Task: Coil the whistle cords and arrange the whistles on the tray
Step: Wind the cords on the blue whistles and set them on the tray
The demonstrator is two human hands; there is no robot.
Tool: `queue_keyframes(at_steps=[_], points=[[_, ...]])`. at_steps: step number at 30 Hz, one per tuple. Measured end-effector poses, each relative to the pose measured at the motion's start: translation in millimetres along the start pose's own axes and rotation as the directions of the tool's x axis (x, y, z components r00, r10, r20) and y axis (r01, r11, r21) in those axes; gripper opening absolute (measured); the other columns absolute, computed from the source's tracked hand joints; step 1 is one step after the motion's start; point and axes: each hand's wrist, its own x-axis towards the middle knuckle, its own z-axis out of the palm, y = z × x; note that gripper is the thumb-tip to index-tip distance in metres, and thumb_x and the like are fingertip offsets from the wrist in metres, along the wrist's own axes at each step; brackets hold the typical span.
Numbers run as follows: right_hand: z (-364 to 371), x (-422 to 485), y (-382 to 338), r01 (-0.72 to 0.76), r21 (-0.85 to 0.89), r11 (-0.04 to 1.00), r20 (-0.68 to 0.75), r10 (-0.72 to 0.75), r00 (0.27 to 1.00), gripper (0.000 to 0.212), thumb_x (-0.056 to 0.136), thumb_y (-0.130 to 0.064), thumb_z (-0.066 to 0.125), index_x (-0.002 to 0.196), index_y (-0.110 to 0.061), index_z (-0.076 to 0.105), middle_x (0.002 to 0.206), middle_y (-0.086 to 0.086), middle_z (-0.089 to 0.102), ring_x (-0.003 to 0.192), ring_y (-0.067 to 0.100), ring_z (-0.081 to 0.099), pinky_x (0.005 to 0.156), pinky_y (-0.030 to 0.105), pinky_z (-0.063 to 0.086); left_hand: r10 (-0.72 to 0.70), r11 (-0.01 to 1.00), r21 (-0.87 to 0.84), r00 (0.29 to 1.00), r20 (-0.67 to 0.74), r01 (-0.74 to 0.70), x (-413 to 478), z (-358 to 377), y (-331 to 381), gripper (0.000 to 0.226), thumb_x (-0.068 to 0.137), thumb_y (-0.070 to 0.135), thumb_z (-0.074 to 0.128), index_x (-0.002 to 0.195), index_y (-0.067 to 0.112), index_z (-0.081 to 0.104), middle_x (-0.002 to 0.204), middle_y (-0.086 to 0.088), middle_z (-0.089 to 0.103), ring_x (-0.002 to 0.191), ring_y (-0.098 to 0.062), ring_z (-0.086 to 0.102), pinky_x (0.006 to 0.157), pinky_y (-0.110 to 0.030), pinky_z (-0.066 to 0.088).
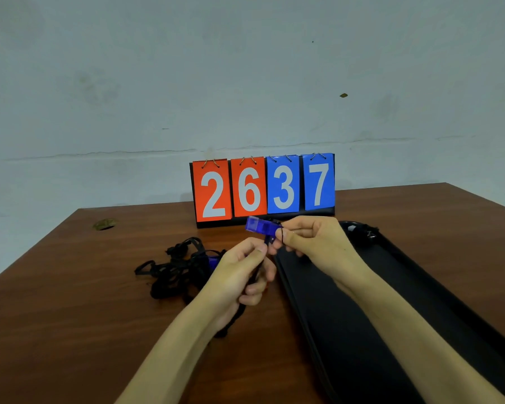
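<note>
Nearest the camera, the black tray (362, 330) lies along the right of the wooden table (85, 316). Over its left rim the left hand (242, 275) curls round the black cord (233, 319), thumb and forefinger pinching it just under the whistle, while the loose tail hangs out below the palm. That tail could drag on the table and snag, and any turns could spring loose if the pinch eases. The right hand (312, 243) pinches the blue whistle (260, 225) by its back end, in the air near the tray's far left edge; so light a hold on smooth plastic may slip if the cord is pulled tight. Just left sits a tangle of cords (172, 269) with a second blue whistle (213, 261) in it, near enough to catch the hanging tail. A small dark item (362, 233) rests at the tray's far end, where a careless set-down could knock it. Behind stands the scoreboard (263, 188).
</note>
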Motion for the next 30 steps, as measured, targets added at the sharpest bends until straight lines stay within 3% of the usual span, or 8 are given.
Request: queue_keyframes(at_steps=[3, 5, 9, 12, 14, 19, 25, 30], points=[[4, -1, 5, 0.034, -0.280, 0.959, -0.161, -0.082, 0.983, 0.011, 0.085, -0.022, 0.065, 0.095, -0.021, 0.068, 0.079, -0.012, 0.068, 0.076, -0.004, 0.061, 0.064, 0.008, 0.045, 0.030, 0.989, 0.143, 0.998, -0.048, -0.023, 1, 4, -3, 0.025, 0.099, 0.023, 0.040, 0.096, 0.008, 0.059, 0.060, -0.004, 0.051, 0.036, -0.006, 0.028, 0.035, -0.016, 0.018], [5, -2, 7, 0.042, -0.542, 0.839, -0.205, -0.181, 0.962, 0.022, 0.084, -0.027, 0.065, 0.105, -0.019, 0.066, 0.089, -0.008, 0.066, 0.082, 0.000, 0.058, 0.073, 0.011, 0.045, 0.052, 0.974, 0.224, 0.997, -0.063, -0.037, 0, 5, -2, 0.025, 0.098, 0.023, 0.042, 0.095, 0.008, 0.061, 0.058, -0.004, 0.051, 0.036, -0.007, 0.027, 0.035, -0.017, 0.018], [0, -5, 5, 0.078, -0.816, 0.573, -0.069, -0.230, 0.971, 0.030, 0.088, -0.036, 0.059, 0.115, -0.023, 0.061, 0.107, -0.003, 0.065, 0.097, 0.006, 0.055, 0.084, 0.021, 0.044, 0.175, 0.874, 0.469, 0.983, -0.056, -0.129, -2, 3, 2, 0.019, 0.093, 0.023, 0.053, 0.083, 0.013, 0.066, 0.054, 0.001, 0.053, 0.036, -0.002, 0.037, 0.037, -0.012, 0.029], [-6, -4, 0, 0.150, -0.842, 0.519, 0.090, -0.140, 0.986, 0.026, 0.088, -0.035, 0.059, 0.113, -0.025, 0.062, 0.107, -0.005, 0.065, 0.099, 0.008, 0.057, 0.086, 0.024, 0.046, 0.280, 0.800, 0.564, 0.959, -0.045, -0.207, -2, -1, 6, 0.013, 0.088, 0.020, 0.060, 0.077, 0.018, 0.067, 0.053, 0.011, 0.057, 0.045, 0.004, 0.051, 0.047, -0.005, 0.037], [-9, -3, -1, 0.214, -0.801, 0.559, 0.214, -0.066, 0.975, 0.020, 0.087, -0.031, 0.062, 0.106, -0.025, 0.065, 0.097, -0.010, 0.064, 0.091, 0.005, 0.058, 0.082, 0.021, 0.048, 0.320, 0.762, 0.603, 0.947, -0.038, -0.234, -1, -5, 6, 0.014, 0.085, 0.020, 0.064, 0.072, 0.021, 0.069, 0.058, 0.010, 0.063, 0.056, 0.004, 0.058, 0.055, -0.008, 0.044], [-15, -6, 1, 0.181, -0.533, 0.826, 0.427, 0.078, 0.901, 0.013, 0.084, -0.020, 0.066, 0.097, -0.021, 0.069, 0.083, -0.014, 0.065, 0.081, 0.000, 0.063, 0.076, 0.018, 0.052, 0.321, 0.737, 0.639, 0.946, -0.047, -0.219, 2, -15, 3, 0.012, 0.081, 0.027, 0.068, 0.071, 0.021, 0.070, 0.063, 0.012, 0.067, 0.064, 0.001, 0.063, 0.059, -0.009, 0.047], [-20, -11, -7, 0.157, -0.292, 0.943, 0.474, 0.000, 0.881, 0.011, 0.083, -0.013, 0.065, 0.085, -0.024, 0.068, 0.079, -0.009, 0.069, 0.083, 0.004, 0.066, 0.079, 0.020, 0.054, 0.239, 0.845, 0.505, 0.969, -0.059, -0.178, 1, -15, 7, 0.019, 0.084, 0.028, 0.063, 0.081, 0.009, 0.067, 0.054, 0.008, 0.062, 0.047, 0.000, 0.054, 0.044, -0.010, 0.039], [-22, -12, -11, 0.152, -0.173, 0.973, 0.365, -0.080, 0.928, 0.012, 0.084, -0.013, 0.064, 0.080, -0.025, 0.068, 0.076, -0.006, 0.071, 0.079, 0.004, 0.066, 0.075, 0.019, 0.052, 0.161, 0.928, 0.345, 0.986, -0.034, -0.139, 1, -10, 5, 0.042, 0.081, 0.043, 0.050, 0.073, 0.003, 0.058, 0.049, 0.004, 0.050, 0.039, -0.008, 0.035, 0.039, -0.019, 0.026]])
